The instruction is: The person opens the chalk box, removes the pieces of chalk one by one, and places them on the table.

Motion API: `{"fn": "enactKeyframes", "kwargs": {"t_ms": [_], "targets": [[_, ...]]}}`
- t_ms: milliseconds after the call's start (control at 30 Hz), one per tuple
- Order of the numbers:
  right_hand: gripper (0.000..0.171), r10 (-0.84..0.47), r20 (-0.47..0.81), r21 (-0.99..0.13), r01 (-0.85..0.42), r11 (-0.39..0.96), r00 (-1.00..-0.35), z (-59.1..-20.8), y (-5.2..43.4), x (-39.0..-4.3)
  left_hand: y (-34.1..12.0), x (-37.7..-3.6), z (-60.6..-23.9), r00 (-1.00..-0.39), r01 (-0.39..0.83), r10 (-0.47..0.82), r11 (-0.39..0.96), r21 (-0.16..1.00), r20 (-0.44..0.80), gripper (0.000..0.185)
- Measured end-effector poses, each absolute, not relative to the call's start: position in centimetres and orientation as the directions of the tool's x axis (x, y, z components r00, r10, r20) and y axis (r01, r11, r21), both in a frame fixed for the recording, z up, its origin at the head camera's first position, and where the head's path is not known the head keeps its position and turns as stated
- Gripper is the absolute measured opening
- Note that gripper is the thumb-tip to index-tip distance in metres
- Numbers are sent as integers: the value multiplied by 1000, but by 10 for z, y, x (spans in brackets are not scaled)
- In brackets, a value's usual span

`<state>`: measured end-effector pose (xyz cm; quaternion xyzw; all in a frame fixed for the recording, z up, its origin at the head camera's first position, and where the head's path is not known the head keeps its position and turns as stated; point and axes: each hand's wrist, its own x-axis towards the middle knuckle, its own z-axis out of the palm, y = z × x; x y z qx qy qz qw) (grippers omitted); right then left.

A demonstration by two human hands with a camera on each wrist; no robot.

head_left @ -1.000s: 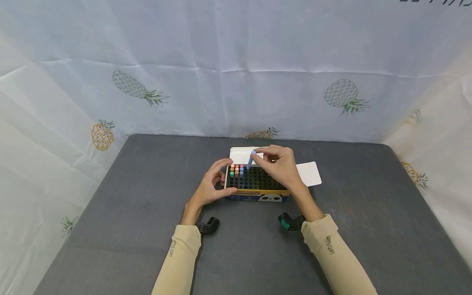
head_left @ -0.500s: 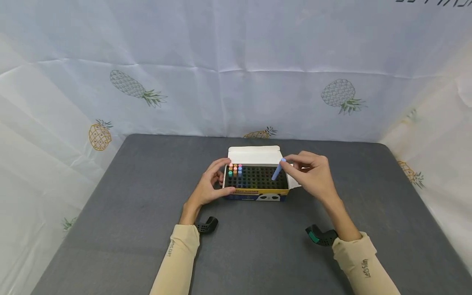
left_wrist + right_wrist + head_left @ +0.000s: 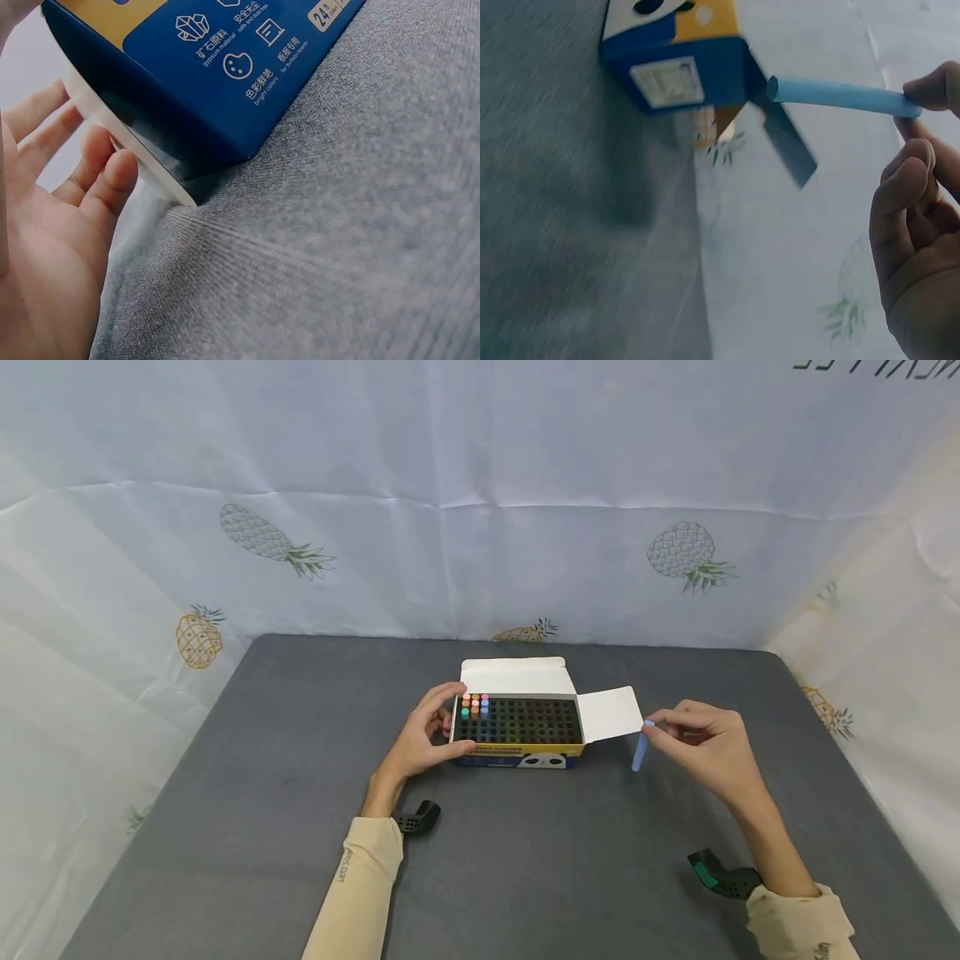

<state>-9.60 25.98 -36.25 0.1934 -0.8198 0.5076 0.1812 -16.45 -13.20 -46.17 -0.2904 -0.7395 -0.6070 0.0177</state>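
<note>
While left fingers grip the box, right fingers pinch blue chalk; farther right than before

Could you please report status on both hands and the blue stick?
Left hand holding box at left end. Right hand pinching blue stick beside open flap. No obstruction seen.

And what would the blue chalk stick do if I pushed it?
The blue chalk stick would probably roll, since its end looks round. It might snap under a hard push, being long and thin. It's likely light: the right hand pinches just one end.
</note>
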Motion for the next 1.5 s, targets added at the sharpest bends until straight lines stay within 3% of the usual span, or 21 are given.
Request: {"fn": "enactKeyframes", "kwargs": {"t_ms": [367,700,1067,1300,1500], "targets": [[11,-247,308,-787,-392,477,-919,-389,292,-94,-133,-166,-464,-832,451,403,88,888,382,76],[11,-289,256,-808,-368,461,-923,-422,306,-99,-132,-167,-465,-824,461,407,79,884,393,75],[18,-277,283,-806,-384,450,-918,-442,315,-107,-132,-167,-465,-830,448,404,76,891,384,77],[16,-350,162,-795,-332,508,-923,-446,320,-114,-133,-166,-464,-830,454,400,80,887,389,75],[16,-350,140,-767,-325,553,-926,-447,321,-116,-133,-166,-465,-835,443,401,85,893,376,77]]}}
